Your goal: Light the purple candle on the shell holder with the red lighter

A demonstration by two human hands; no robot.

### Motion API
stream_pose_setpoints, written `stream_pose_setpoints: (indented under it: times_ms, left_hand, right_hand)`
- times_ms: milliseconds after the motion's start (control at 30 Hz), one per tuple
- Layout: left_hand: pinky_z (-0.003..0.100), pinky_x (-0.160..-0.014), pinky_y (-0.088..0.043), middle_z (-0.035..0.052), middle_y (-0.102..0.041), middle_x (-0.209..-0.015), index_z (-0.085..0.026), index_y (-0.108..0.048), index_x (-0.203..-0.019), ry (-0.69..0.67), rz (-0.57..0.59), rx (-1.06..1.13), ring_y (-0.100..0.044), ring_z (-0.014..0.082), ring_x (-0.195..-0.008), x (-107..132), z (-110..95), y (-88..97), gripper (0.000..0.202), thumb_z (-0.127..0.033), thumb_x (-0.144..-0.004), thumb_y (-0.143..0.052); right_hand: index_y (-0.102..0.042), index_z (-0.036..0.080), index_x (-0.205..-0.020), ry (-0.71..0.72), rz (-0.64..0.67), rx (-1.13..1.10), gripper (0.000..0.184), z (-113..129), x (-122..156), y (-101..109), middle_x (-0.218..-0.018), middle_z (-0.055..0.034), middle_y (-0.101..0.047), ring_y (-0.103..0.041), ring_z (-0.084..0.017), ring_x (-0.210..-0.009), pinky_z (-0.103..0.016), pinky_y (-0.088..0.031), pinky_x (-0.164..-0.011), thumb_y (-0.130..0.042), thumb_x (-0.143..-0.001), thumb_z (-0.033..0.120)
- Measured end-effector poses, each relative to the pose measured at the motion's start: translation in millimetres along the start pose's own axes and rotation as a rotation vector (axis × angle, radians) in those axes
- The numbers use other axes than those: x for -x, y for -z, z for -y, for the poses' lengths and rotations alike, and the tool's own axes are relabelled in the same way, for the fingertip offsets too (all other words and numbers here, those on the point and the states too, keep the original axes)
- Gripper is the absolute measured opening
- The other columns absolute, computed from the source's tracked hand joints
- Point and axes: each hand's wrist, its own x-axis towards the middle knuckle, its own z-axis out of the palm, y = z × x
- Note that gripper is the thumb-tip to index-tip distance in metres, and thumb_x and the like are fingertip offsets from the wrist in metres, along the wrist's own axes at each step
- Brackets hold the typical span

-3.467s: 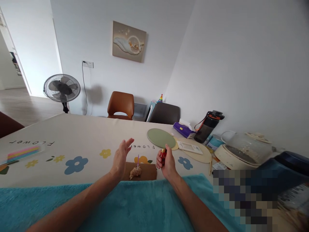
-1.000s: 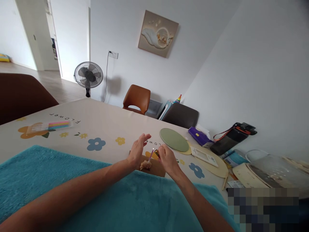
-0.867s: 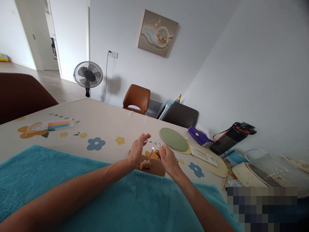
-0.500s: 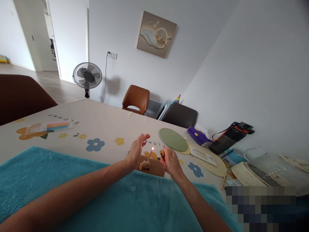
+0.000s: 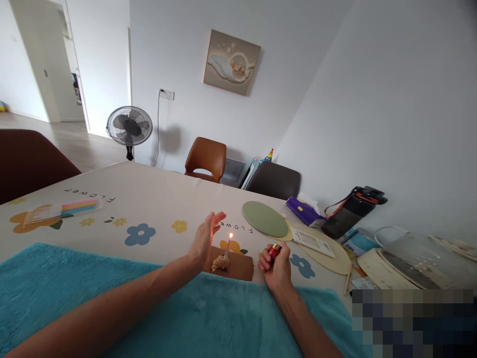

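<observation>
A small beige pastry (image 5: 220,263) rests on a brown board (image 5: 240,266) at the near edge of the flowered tablecloth. A thin purple candle (image 5: 227,247) stands in the pastry, and its flame burns. My left hand (image 5: 204,237) is open, fingers together and stretched out, cupped just left of the flame without touching it. My right hand (image 5: 276,263) sits to the right of the board, closed around a red lighter (image 5: 274,250) held upright.
A teal fluffy cloth (image 5: 186,318) covers the near table edge under my forearms. A green round mat (image 5: 264,219), purple tissue pack (image 5: 303,212), dark bottle (image 5: 348,214) and glass-lidded pot (image 5: 413,258) crowd the right. A pack of coloured candles (image 5: 61,210) lies far left.
The candle has been lit. My right hand has drawn the lighter away from the wick to the right of the board. My left hand stays cupped beside the flame.
</observation>
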Motion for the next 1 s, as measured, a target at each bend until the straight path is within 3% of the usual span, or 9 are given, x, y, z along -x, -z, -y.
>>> stream_pose_setpoints:
  times_ms: [533,800,900,1000]
  left_hand:
    - [0.037,-0.107,-0.031,0.0090,-0.058,-0.129,-0.017,-0.061,-0.113,0.010,-0.029,-0.011,-0.043,0.0229,-0.128,0,-2,-0.2,0.046,-0.047,-0.090,-0.036]
    - [0.038,-0.108,-0.030,0.0098,-0.057,-0.130,-0.017,-0.062,-0.111,-0.009,-0.018,-0.008,-0.042,0.0233,-0.129,-1,0,0.9,0.045,-0.048,-0.090,-0.036]
    - [0.038,-0.109,-0.029,0.0100,-0.056,-0.130,-0.017,-0.061,-0.111,-0.009,-0.015,0.003,-0.041,0.0233,-0.129,-2,0,0.9,0.046,-0.049,-0.089,-0.037]
    - [0.038,-0.109,-0.029,0.0096,-0.057,-0.130,-0.017,-0.062,-0.109,-0.016,-0.015,0.019,-0.042,0.0232,-0.129,-2,-2,-0.3,0.045,-0.049,-0.089,-0.038]
  right_hand:
    - [-0.043,0.021,-0.060,0.037,-0.011,0.009,0.044,-1,-1,2,-0.038,0.0081,-0.034,-0.027,-0.007,-0.028,-0.021,-0.023,-0.031,-0.046,-0.076,0.062]
    - [-0.042,0.021,-0.061,0.023,-0.021,-0.033,0.036,-2,0,1,-0.040,0.0080,-0.033,-0.026,-0.007,-0.029,-0.022,-0.022,-0.032,-0.043,-0.079,0.052]
    - [-0.042,0.021,-0.061,0.027,0.014,-0.067,0.036,7,-1,1,-0.042,0.0066,-0.036,-0.030,-0.008,-0.031,-0.023,-0.028,-0.034,-0.039,-0.080,0.051]
    - [-0.046,0.020,-0.064,0.141,0.059,-0.121,0.023,38,3,2,-0.051,0.0031,-0.047,-0.044,-0.010,-0.042,-0.025,-0.040,-0.044,-0.042,-0.079,0.038]
